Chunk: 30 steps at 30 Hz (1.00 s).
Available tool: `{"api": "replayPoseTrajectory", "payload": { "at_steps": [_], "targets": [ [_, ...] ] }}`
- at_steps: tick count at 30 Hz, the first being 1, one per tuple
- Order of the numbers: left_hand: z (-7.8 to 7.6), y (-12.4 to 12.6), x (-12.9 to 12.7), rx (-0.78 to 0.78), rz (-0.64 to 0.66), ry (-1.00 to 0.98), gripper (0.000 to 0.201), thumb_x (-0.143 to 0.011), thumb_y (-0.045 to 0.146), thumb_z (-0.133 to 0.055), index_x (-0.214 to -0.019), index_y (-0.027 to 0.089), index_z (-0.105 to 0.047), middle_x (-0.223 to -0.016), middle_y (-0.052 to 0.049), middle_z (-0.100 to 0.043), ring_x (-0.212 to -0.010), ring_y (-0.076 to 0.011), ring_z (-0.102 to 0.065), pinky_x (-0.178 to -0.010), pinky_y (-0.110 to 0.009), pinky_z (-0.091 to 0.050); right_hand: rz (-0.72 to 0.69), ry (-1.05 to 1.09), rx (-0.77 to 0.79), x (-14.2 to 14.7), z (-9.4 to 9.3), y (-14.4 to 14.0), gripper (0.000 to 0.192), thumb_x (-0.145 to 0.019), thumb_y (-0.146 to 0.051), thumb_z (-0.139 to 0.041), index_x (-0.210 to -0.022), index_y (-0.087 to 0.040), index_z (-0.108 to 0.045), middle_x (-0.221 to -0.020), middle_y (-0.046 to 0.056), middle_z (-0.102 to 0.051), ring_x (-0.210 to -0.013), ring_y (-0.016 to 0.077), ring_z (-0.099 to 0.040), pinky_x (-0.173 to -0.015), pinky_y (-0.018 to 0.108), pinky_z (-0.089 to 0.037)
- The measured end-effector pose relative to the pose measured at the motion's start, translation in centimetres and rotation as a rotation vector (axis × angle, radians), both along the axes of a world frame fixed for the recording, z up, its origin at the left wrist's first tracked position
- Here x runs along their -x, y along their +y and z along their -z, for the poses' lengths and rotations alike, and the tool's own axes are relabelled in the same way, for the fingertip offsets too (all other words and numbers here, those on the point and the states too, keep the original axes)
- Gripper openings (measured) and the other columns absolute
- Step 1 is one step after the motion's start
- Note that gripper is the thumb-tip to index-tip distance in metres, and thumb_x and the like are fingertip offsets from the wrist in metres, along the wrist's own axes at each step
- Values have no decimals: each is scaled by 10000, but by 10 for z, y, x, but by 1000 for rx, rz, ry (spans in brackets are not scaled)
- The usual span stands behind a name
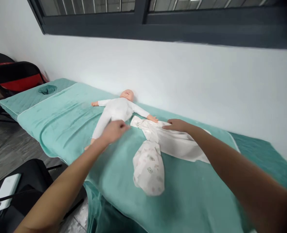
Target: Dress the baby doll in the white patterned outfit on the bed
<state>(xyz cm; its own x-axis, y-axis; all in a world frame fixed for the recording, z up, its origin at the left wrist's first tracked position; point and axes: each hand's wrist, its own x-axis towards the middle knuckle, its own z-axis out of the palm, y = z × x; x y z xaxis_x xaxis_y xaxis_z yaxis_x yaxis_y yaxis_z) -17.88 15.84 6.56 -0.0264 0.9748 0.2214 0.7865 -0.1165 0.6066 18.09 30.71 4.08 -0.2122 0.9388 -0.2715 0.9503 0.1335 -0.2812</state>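
Note:
A baby doll (119,108) in a white bodysuit lies on its back, arms spread, on a green-covered bed. Beside it is a white baby garment (182,145), laid out in a long strip with one rounded, printed part (149,168) towards me. My right hand (178,125) pinches the garment's upper edge, right of the doll's hand. Near the doll's legs, my left hand (115,129) is closed, thumb and fingers together close to the garment's left end. What it holds, if anything, I cannot make out. My right forearm covers the garment's far right end.
The green bed cover (61,119) runs along a white wall (182,74) under a dark window frame (158,29). A face hole (47,89) is at the bed's left end. Folding chairs (17,76) stand left; a white device (5,193) rests on a black seat (31,178).

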Motion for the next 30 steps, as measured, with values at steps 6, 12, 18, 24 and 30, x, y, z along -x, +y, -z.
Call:
{"api": "replayPoseTrajectory", "payload": {
  "at_steps": [6,12,18,24,30],
  "targets": [
    [24,-66,-108,348,586,201,452,-810,605,-624,-928,169,-652,-960,-104,-694,-837,-276,-646,-707,-362,-493,-86,-150,-132,-28,-36,-84,391,-855,-404,-547,-1155,-194,-685,-1253,180,-680,-1132,372,-624,-914,482,-471],
    [-20,-94,-151,-331,684,252,290,-800,193,-651,-1089,204,-637,-1527,-136,-394,-1431,-339,-336,-1149,-510,-337,-306,131,-206,-21,-100,-189,380,-938,-418,-451,-1200,-268,-681,-1200,58,-724,-1074,278,-651,-935,376,-462],
    [-62,-112,-176,-407,762,391,297,-847,98,-493,-1084,215,-627,-1079,-94,-616,-1054,-277,-606,-1075,-511,-400,-202,455,-227,-40,-153,-290,325,-894,-469,-523,-1047,-249,-706,-1076,24,-738,-971,237,-666,-864,338,-504],
    [-73,-141,-183,-423,531,103,359,-830,126,-530,-1176,216,-557,-1265,-141,-545,-1153,-321,-578,-880,-440,-519,21,580,-123,-70,-133,-344,573,-813,-582,-656,-1296,-285,-571,-1299,62,-653,-1150,305,-627,-955,404,-516],
    [-70,-183,-174,-547,361,-8,561,-843,119,-485,-1386,219,-384,-1328,-134,-495,-1277,-265,-493,-1001,-411,-496,53,1057,-7,-5,-56,-364,701,-843,-713,-531,-1395,-280,-529,-1332,76,-646,-1316,336,-525,-1104,504,-427]
  ]
}}
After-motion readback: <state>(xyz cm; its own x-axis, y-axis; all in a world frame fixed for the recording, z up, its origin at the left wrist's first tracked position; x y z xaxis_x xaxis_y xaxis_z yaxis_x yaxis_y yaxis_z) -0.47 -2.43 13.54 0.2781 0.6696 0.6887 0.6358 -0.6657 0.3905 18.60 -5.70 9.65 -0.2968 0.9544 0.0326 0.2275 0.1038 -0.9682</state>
